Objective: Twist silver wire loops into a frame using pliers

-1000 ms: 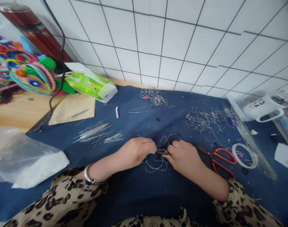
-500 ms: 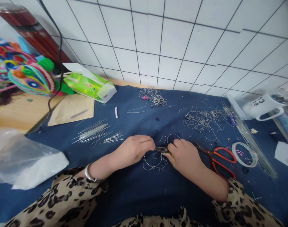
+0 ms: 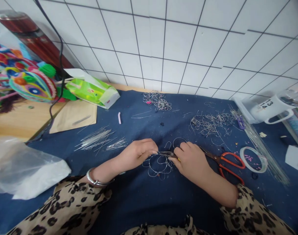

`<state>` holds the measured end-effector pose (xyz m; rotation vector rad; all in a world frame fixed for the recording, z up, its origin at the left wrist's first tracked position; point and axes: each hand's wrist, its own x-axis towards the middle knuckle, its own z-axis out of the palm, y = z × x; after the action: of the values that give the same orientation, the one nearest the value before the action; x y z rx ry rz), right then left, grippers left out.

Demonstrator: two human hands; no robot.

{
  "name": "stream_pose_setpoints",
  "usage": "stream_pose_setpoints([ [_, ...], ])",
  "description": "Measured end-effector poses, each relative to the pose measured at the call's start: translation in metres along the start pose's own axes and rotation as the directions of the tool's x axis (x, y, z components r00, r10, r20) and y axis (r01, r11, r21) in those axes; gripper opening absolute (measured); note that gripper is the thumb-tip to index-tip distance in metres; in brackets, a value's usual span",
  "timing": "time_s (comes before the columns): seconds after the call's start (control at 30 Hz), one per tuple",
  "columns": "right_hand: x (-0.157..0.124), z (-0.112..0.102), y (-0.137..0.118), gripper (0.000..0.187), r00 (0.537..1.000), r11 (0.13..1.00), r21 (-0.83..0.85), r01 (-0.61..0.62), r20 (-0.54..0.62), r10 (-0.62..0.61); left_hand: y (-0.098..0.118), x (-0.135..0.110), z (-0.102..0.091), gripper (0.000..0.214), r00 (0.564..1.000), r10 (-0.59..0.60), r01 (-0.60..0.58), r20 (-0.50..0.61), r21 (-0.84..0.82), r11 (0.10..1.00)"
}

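My left hand (image 3: pixel 139 152) is closed in a pinch on a looped wire piece (image 3: pixel 158 164) that lies on the blue cloth (image 3: pixel 149 195). My right hand (image 3: pixel 191 160) is wrapped round small pliers (image 3: pixel 166 153), whose dark jaws point left and meet the wire at my left fingertips. The two hands are almost touching in the middle of the cloth. A silver bangle sits on my left wrist.
Orange-handled scissors (image 3: pixel 227 161) lie just right of my right hand, beside a tape roll (image 3: pixel 253 160). Straight wires (image 3: pixel 97 138) lie at left, bent wire heaps (image 3: pixel 212 122) behind. A white mug (image 3: pixel 271 109), green packet (image 3: pixel 92 89), plastic bag (image 3: pixel 26 169) and colourful ornament (image 3: pixel 31 83) ring the cloth.
The looped wire piece has turned slightly under the pliers and both hands have shifted a little; the grips are the same.
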<state>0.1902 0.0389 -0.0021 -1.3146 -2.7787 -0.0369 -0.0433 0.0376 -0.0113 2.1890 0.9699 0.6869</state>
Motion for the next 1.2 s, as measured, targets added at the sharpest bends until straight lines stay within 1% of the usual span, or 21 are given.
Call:
stream_pose_setpoints([
  [0.23,0.002,-0.001,0.000,0.023,1.000,1.000,0.017,0.021,0.020,-0.021,0.000,0.000,0.002,0.015,1.000,0.023,-0.023,0.016,0.011,1.000],
  [0.43,0.003,-0.001,0.001,0.025,0.999,0.999,0.020,0.030,0.021,-0.030,0.000,-0.001,0.004,0.013,0.996,0.092,-0.092,-0.008,0.014,0.996],
  [0.6,0.003,-0.003,0.001,0.025,0.998,0.999,0.019,0.034,0.050,-0.035,0.000,-0.001,0.004,0.015,0.989,0.145,-0.144,-0.039,0.029,0.989],
  [0.7,0.003,-0.004,0.001,0.026,0.997,0.999,0.028,0.032,0.066,-0.034,0.000,0.000,0.004,0.017,0.982,0.184,-0.183,-0.034,0.045,0.982],
  [0.83,0.002,-0.004,0.003,0.028,0.996,0.998,0.056,0.031,0.081,-0.035,0.002,-0.001,0.004,0.016,0.979,0.201,-0.198,-0.027,0.074,0.977],
  [1.0,0.001,-0.006,0.005,0.028,0.996,0.996,0.083,0.035,0.075,-0.042,0.010,-0.005,0.001,0.018,0.976,0.217,-0.209,-0.025,0.187,0.960],
  [1.2,-0.001,-0.005,0.004,0.023,0.998,0.995,0.090,0.042,0.035,-0.045,0.012,-0.015,0.005,0.021,0.958,0.286,-0.260,-0.017,0.372,0.891],
])
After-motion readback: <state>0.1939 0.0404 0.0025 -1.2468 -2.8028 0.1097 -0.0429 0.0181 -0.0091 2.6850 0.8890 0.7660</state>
